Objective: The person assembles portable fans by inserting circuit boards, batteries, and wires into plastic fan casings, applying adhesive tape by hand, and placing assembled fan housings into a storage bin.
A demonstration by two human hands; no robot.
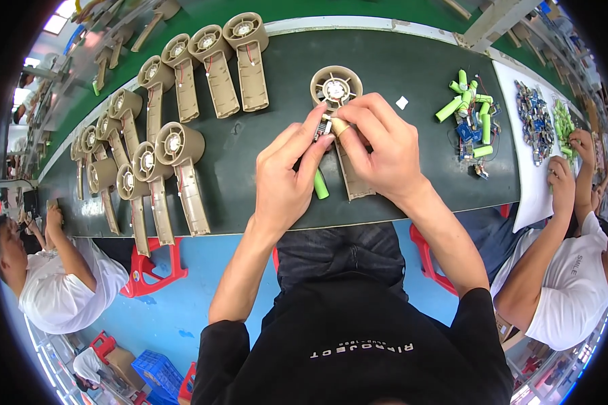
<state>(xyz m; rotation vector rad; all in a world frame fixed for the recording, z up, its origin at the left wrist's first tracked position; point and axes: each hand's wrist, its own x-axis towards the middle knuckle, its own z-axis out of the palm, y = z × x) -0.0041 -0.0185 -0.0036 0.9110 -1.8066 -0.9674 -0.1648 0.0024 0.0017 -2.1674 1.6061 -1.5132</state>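
Note:
Over the table, my left hand pinches a small circuit board with a pale connector on it. My right hand meets it from the other side, its fingertips closed against the board's edge; a yellowish cover sits on one fingertip. Whatever those right fingers grip is too small to make out. Below my left fingers a green battery cell shows, partly hidden. Behind and under both hands lies a beige fan housing, its round head beyond my fingers and its handle partly covered by my right hand.
Several beige fan housings stand in rows at the left of the dark table. Right are a pile of green cells with blue boards, a white scrap and a white sheet bearing more parts. Co-workers sit on both sides.

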